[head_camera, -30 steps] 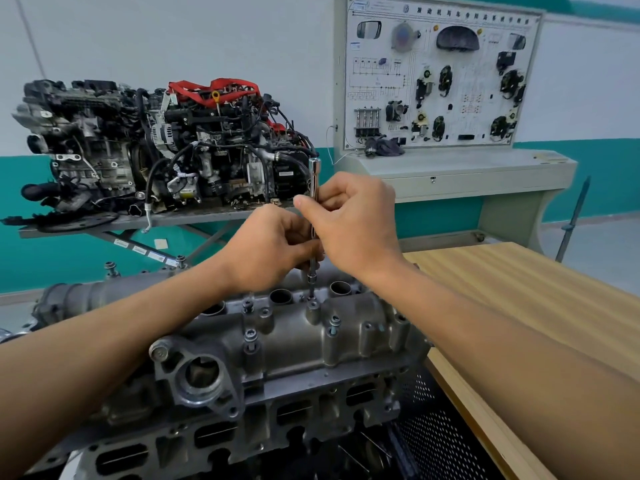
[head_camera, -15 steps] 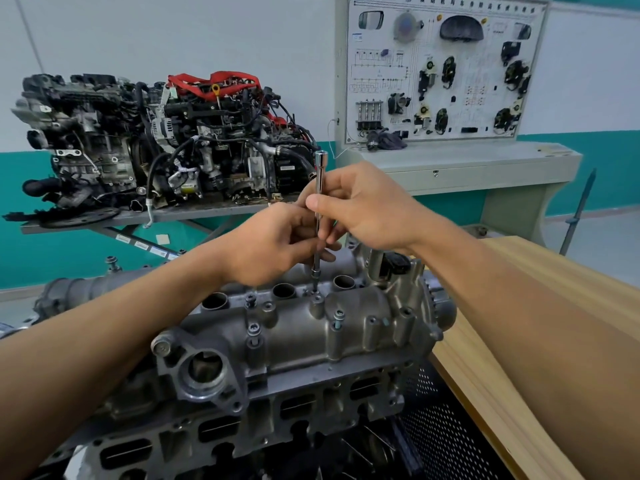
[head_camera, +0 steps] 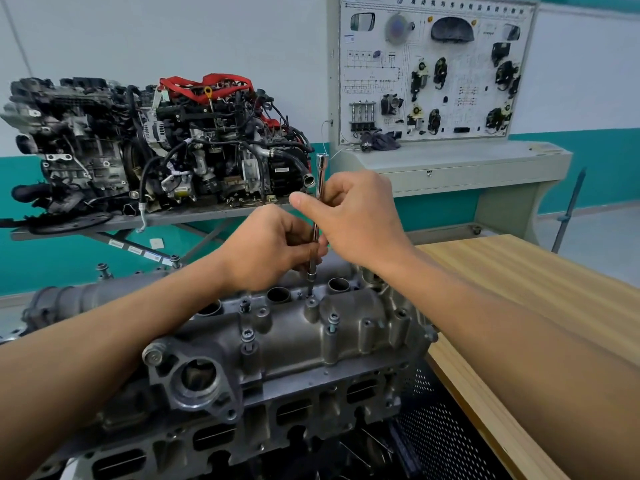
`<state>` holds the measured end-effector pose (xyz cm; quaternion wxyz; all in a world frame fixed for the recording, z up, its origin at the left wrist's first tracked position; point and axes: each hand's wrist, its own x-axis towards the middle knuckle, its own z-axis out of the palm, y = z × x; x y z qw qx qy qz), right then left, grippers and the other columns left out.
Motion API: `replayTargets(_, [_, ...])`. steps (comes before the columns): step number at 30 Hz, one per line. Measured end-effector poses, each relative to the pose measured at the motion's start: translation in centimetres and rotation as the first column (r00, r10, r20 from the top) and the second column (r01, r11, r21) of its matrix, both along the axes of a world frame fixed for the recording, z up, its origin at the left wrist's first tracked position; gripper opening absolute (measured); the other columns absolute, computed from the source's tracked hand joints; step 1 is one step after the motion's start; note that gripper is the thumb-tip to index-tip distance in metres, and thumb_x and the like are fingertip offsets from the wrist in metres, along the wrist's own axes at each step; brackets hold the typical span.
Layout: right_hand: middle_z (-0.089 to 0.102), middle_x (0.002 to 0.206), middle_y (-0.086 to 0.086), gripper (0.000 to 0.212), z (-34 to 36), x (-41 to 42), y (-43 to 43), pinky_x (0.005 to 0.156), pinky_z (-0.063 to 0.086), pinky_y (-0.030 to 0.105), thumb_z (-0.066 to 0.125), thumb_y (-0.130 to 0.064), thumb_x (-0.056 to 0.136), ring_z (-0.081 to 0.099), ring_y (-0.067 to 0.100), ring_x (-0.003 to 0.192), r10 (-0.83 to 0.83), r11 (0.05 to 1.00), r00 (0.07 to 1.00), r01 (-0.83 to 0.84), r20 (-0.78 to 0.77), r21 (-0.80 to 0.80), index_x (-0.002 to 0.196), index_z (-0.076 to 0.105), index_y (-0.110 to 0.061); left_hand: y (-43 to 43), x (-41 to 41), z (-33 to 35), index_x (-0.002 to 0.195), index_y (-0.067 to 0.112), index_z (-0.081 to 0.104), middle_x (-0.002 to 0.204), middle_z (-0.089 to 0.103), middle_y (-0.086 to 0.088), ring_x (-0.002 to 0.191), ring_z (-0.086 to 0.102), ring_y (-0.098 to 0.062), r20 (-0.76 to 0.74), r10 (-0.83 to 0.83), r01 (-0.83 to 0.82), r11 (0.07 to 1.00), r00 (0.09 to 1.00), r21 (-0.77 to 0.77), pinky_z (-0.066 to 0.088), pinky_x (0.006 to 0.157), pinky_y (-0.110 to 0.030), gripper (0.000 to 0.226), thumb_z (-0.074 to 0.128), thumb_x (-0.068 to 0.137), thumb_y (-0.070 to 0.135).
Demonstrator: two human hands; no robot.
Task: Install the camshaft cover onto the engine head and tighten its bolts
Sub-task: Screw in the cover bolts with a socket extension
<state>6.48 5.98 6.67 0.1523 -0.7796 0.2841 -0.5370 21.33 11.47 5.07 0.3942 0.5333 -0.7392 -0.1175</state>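
The grey aluminium camshaft cover sits on the engine head in the lower middle of the view. A slim chrome extension bar stands upright with its tip in a bolt at the cover's top middle. My left hand pinches the bar's lower part. My right hand grips the bar higher up, thumb pointing left. Other bolts stand proud in the cover's bosses.
A wooden table lies to the right. A black perforated stand shows under the head. Behind stand a full engine on a bench, a wiring display board and a dark rod at far right.
My right hand has shifted its grip round the bar, thumb now stretched left. The view has swung a little, showing more of the cover's right end. The bar stays on the same bolt.
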Motion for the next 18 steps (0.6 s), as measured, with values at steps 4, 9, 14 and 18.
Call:
replayTargets(4, [0.073, 0.082, 0.021, 0.026, 1.5, -1.0, 0.0, 0.045, 0.048, 0.026, 0.066, -0.024, 0.095, 0.062, 0.017, 0.048, 0.315, 0.929, 0.948, -0.296, -0.054, 0.222, 0.087, 0.070, 0.001, -0.2, 0.6, 0.2, 0.087, 0.002, 0.075, 0.081, 0.078, -0.008, 0.080, 0.075, -0.030, -0.005, -0.049, 0.050, 0.994, 0.999, 0.099, 0.060, 0.081, -0.050, 0.008, 0.070, 0.091, 0.007])
replayTargets(9, [0.075, 0.092, 0.015, 0.011, 1.3, -1.6, -0.1, 0.055, 0.056, 0.028, 0.057, -0.003, 0.098, 0.065, 0.014, 0.056, 0.481, 0.843, 0.874, -0.438, -0.071, 0.311, 0.097, 0.067, -0.001, -0.2, 0.9, 0.4, 0.096, 0.002, 0.072, 0.092, 0.079, -0.006, 0.089, 0.076, -0.023, 0.045, -0.084, 0.078, 0.989, 0.995, 0.122, 0.060, 0.085, -0.049, 0.008, 0.066, 0.094, 0.007])
replayTargets(14, [0.075, 0.076, 0.016, 0.012, 0.0, -0.6, 0.1, 0.046, 0.056, 0.029, 0.064, -0.005, 0.094, 0.070, 0.018, 0.049, 0.355, 0.905, 0.933, -0.357, 0.051, 0.232, 0.085, 0.069, 0.001, -0.2, 0.4, 0.1, 0.094, 0.002, 0.073, 0.084, 0.078, -0.002, 0.078, 0.073, -0.010, 0.052, -0.047, 0.044, 0.997, 0.998, 0.071, 0.060, 0.075, -0.039, 0.013, 0.068, 0.094, 0.014])
replayTargets(18, [0.072, 0.063, 0.013, 0.018, -0.5, -0.3, 0.3, 0.040, 0.052, 0.030, 0.068, -0.009, 0.090, 0.068, 0.016, 0.045, 0.284, 0.942, 0.954, -0.296, 0.093, 0.160, 0.077, 0.069, 0.003, -0.2, 0.3, -0.1, 0.083, 0.000, 0.073, 0.081, 0.068, -0.033, 0.069, 0.054, -0.021, 0.031, -0.010, 0.008, 0.997, 0.999, 0.078, 0.054, 0.074, -0.060, 0.025, 0.075, 0.089, 0.024])
